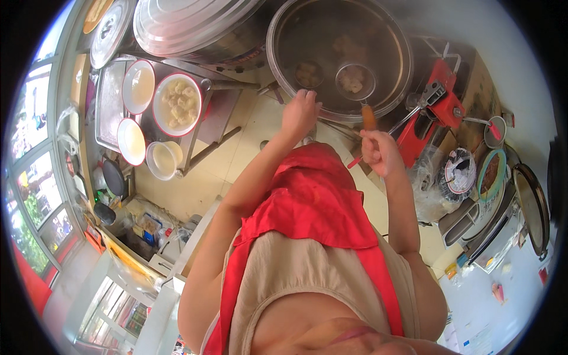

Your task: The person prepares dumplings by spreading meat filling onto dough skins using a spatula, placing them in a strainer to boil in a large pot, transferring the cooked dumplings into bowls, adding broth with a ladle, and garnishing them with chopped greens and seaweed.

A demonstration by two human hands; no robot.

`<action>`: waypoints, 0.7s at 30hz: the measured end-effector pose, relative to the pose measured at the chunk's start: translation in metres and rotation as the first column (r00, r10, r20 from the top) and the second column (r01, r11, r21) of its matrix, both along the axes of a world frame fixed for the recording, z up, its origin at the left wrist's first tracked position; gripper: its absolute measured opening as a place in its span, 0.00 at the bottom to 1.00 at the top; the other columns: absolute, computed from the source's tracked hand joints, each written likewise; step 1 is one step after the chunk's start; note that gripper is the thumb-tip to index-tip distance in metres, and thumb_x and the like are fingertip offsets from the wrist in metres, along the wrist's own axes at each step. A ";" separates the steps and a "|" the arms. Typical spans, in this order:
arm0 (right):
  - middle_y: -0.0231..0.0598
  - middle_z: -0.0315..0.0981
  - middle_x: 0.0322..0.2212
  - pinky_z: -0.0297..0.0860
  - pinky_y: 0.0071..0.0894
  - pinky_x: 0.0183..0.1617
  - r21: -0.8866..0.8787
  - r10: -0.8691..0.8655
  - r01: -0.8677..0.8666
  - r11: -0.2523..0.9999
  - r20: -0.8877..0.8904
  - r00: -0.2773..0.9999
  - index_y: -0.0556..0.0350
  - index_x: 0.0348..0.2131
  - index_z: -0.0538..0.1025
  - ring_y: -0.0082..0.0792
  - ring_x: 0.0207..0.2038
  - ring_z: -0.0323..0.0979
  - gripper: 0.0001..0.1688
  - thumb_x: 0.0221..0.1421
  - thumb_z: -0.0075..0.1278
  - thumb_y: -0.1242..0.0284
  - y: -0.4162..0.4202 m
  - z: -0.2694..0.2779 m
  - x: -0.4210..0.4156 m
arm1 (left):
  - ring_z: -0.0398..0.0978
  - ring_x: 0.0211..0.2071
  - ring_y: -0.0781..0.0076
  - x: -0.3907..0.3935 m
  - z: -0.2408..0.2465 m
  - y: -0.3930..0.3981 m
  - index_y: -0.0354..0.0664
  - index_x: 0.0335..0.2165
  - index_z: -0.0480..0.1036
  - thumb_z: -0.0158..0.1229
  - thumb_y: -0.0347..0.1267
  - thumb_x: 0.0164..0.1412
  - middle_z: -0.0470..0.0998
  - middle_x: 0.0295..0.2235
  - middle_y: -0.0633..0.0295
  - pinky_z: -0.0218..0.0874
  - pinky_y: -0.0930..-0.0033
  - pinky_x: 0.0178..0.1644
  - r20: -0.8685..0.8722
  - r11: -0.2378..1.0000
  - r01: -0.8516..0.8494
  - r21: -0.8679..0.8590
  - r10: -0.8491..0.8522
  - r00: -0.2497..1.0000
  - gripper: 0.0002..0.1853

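A wide steel pot (273, 57) of dark, steaming liquid stands before me. My right hand (378, 153) grips the lower end of the wooden handle (368, 116) of a round strainer (354, 82), which holds pale lumps of food over the liquid. A second strainer (309, 74) with pale pieces sits lower, to its left. My left hand (301, 114) is by the pot's near rim, just below that strainer, with its fingers curled; whether it holds a handle is hidden. More pale food (349, 46) shows dimly under the steam.
On the left, a metal stand carries a red-rimmed bowl of dumplings (179, 105), two bowls of broth (138, 86) and a clear plastic tub (162, 160). A large lidded pot (191, 24) is at upper left. A red metal device (437, 100) stands right, near covered bowls (458, 174).
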State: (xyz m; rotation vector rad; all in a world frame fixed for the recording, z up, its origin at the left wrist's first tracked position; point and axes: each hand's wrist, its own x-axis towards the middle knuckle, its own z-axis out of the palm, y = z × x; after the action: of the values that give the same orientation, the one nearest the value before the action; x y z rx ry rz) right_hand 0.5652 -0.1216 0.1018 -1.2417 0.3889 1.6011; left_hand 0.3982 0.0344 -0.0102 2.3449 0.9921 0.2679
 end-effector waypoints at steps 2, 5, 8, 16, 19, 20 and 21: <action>0.31 0.59 0.14 0.49 0.19 0.15 -0.021 -0.044 0.043 0.999 -0.031 0.999 0.54 0.27 0.65 0.17 0.12 0.52 0.05 0.56 0.42 0.75 0.005 -0.017 0.010 | 0.76 0.35 0.54 0.017 0.020 0.011 0.39 0.36 0.71 0.59 0.35 0.53 0.75 0.31 0.53 0.69 0.55 0.34 -0.259 0.998 -0.027 -0.061 0.010 0.966 0.13; 0.33 0.62 0.15 0.51 0.19 0.15 -0.027 -0.120 0.127 0.991 0.195 0.973 0.59 0.30 0.68 0.18 0.13 0.53 0.07 0.59 0.42 0.73 0.025 -0.019 -0.003 | 0.77 0.32 0.53 0.023 0.007 0.023 0.40 0.34 0.72 0.58 0.34 0.52 0.76 0.30 0.53 0.70 0.56 0.33 -0.353 0.998 0.026 -0.064 -0.047 0.934 0.11; 0.32 0.64 0.16 0.54 0.20 0.16 0.033 -0.095 0.093 0.995 0.552 0.828 0.60 0.37 0.72 0.21 0.13 0.57 0.12 0.61 0.43 0.69 0.030 -0.031 -0.004 | 0.77 0.31 0.55 0.027 -0.009 0.026 0.42 0.30 0.74 0.56 0.32 0.50 0.76 0.28 0.55 0.70 0.57 0.32 -0.387 1.000 -0.023 -0.016 0.015 0.922 0.07; 0.50 0.74 0.21 0.69 0.42 0.28 -0.489 0.485 -0.361 0.794 0.868 -0.108 0.60 0.46 0.72 0.45 0.26 0.75 0.21 0.63 0.39 0.63 0.017 -0.076 -0.001 | 0.76 0.28 0.56 0.024 0.050 0.057 0.45 0.24 0.77 0.56 0.32 0.47 0.75 0.26 0.57 0.68 0.58 0.31 -0.059 0.982 -0.140 0.123 0.148 0.987 0.05; 0.58 0.75 0.26 0.69 0.54 0.35 -0.673 0.598 -0.375 0.637 0.739 -0.311 0.58 0.48 0.70 0.58 0.31 0.75 0.23 0.63 0.36 0.62 0.015 -0.093 -0.003 | 0.75 0.28 0.56 0.021 0.080 0.069 0.47 0.26 0.78 0.57 0.33 0.47 0.75 0.25 0.57 0.68 0.58 0.30 0.037 0.980 -0.149 0.130 0.145 0.989 0.06; 0.59 0.75 0.28 0.68 0.57 0.37 -0.716 0.648 -0.392 0.577 0.694 -0.314 0.58 0.50 0.70 0.61 0.33 0.74 0.23 0.63 0.35 0.62 0.018 -0.093 -0.005 | 0.75 0.27 0.56 0.019 0.087 0.071 0.47 0.26 0.78 0.57 0.34 0.47 0.75 0.25 0.57 0.68 0.58 0.30 0.062 0.980 -0.147 0.136 0.140 0.988 0.07; 0.59 0.75 0.30 0.68 0.56 0.39 -0.747 0.692 -0.419 0.517 0.652 -0.310 0.58 0.51 0.68 0.60 0.35 0.74 0.25 0.64 0.34 0.60 0.023 -0.088 -0.005 | 0.75 0.27 0.56 0.018 0.095 0.071 0.47 0.27 0.78 0.57 0.34 0.47 0.75 0.25 0.57 0.67 0.59 0.30 0.072 0.981 -0.142 0.134 0.133 0.988 0.07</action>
State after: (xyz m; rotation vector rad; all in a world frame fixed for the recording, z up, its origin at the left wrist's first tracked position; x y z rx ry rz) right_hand 0.5598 -0.0988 0.0134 -2.6654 -1.2944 0.8590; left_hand 0.4162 0.1055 0.0845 2.3784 1.1399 0.4761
